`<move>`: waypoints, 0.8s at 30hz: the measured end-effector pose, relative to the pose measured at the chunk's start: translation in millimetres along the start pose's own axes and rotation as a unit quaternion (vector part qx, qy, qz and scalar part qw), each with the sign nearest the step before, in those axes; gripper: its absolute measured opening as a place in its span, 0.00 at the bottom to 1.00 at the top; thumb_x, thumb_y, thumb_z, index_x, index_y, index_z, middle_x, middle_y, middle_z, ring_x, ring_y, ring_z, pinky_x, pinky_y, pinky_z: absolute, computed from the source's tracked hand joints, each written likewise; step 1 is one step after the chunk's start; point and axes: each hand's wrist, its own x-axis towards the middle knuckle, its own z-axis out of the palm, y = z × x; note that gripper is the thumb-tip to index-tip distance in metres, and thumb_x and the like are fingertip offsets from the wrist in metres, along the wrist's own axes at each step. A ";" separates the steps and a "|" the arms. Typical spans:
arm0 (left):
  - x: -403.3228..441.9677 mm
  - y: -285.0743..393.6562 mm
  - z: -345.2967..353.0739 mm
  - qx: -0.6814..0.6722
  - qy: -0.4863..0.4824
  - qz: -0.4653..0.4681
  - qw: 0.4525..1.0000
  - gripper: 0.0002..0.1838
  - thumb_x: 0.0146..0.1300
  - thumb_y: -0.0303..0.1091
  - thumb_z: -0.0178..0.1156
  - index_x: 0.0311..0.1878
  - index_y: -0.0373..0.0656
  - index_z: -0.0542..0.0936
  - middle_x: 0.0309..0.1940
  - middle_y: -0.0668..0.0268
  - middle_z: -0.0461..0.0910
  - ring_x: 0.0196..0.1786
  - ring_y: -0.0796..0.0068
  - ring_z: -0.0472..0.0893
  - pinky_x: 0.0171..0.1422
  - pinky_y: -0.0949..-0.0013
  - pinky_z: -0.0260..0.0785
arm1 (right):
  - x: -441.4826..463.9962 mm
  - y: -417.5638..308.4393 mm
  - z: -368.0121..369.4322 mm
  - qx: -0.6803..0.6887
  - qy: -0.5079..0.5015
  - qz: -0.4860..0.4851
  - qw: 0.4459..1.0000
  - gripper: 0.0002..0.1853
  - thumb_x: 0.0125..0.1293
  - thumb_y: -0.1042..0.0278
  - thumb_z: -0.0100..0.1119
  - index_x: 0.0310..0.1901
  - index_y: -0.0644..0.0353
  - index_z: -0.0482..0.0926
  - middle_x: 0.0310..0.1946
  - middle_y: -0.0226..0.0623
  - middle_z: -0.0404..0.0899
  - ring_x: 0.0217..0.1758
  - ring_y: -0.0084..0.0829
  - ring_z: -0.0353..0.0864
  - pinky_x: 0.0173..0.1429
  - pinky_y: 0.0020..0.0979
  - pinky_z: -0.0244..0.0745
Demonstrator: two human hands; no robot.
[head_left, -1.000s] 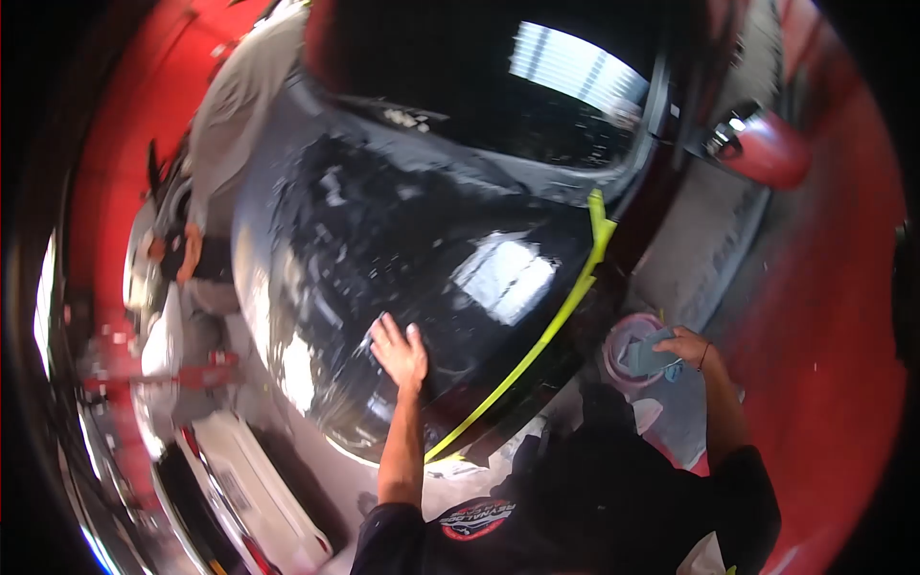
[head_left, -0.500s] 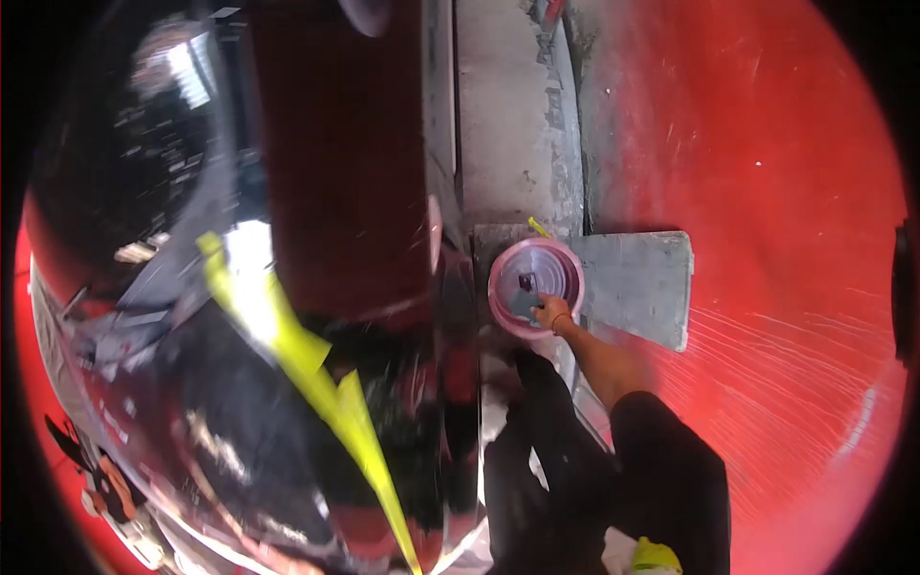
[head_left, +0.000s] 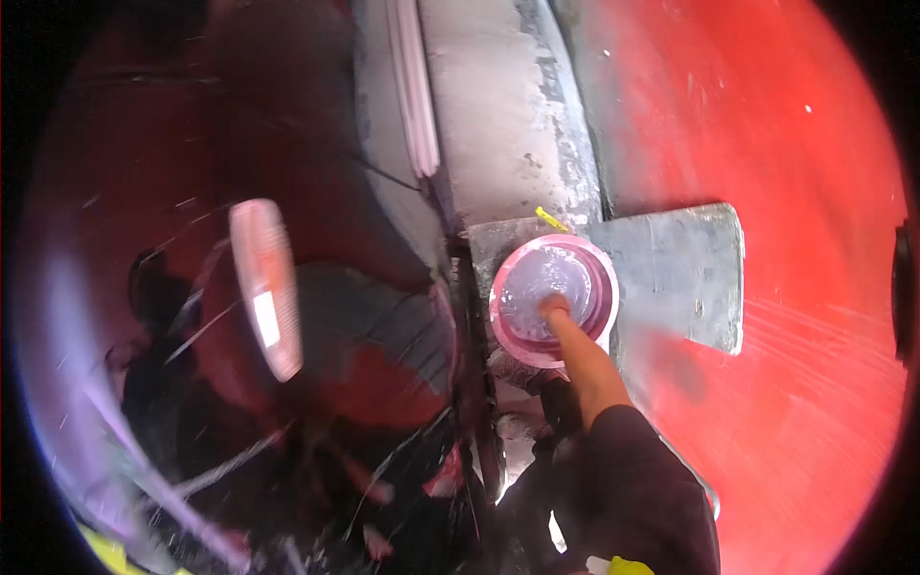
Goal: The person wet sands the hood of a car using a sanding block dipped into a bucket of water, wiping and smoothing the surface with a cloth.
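My right hand (head_left: 553, 306) reaches down into a round pink basin (head_left: 608, 271). Its fingers dip into cloudy, rippling water (head_left: 544, 272), so their tips and anything they hold are hidden. The basin stands on a low grey ledge beside a dark, glossy vehicle panel (head_left: 374, 316). My left hand is outside the view.
On the panel's left part sits an elongated pinkish-orange lamp or reflector (head_left: 265, 287). A grey board (head_left: 671, 273) juts out right of the basin, over a red floor (head_left: 815, 240). A short yellow strip (head_left: 551, 218) lies just behind the basin.
My right hand has gone lower into the basin. The grey piece seen at its fingers before is out of sight, and the water is stirred. My view has shifted closer along the vehicle.
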 end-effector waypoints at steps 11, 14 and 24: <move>-62.4 -33.3 -58.4 0.017 -0.014 -0.100 0.995 0.31 0.78 0.44 0.48 0.78 0.38 0.64 0.77 0.46 0.63 0.81 0.47 0.57 0.84 0.51 0.44 | -371.6 -67.4 -358.1 0.590 -0.059 -0.093 0.800 0.19 0.66 0.78 0.68 0.58 0.61 0.78 0.49 0.34 0.84 0.48 0.31 0.85 0.51 0.35 0.83; -58.4 -21.5 -69.7 0.019 -0.023 -0.123 0.992 0.34 0.76 0.49 0.49 0.77 0.36 0.64 0.79 0.48 0.61 0.82 0.47 0.57 0.84 0.44 0.42 | -500.4 -139.6 -445.3 0.545 -0.036 -0.254 0.798 0.20 0.64 0.79 0.68 0.58 0.62 0.78 0.49 0.34 0.83 0.51 0.29 0.84 0.54 0.32 0.79; -60.1 -24.4 -73.6 -0.078 0.000 -0.185 0.980 0.34 0.74 0.51 0.48 0.77 0.42 0.66 0.80 0.55 0.59 0.84 0.54 0.53 0.86 0.45 0.36 | -698.7 -494.2 -397.0 0.208 -0.107 -0.652 0.721 0.16 0.67 0.72 0.70 0.52 0.62 0.76 0.42 0.30 0.82 0.45 0.21 0.79 0.51 0.27 0.76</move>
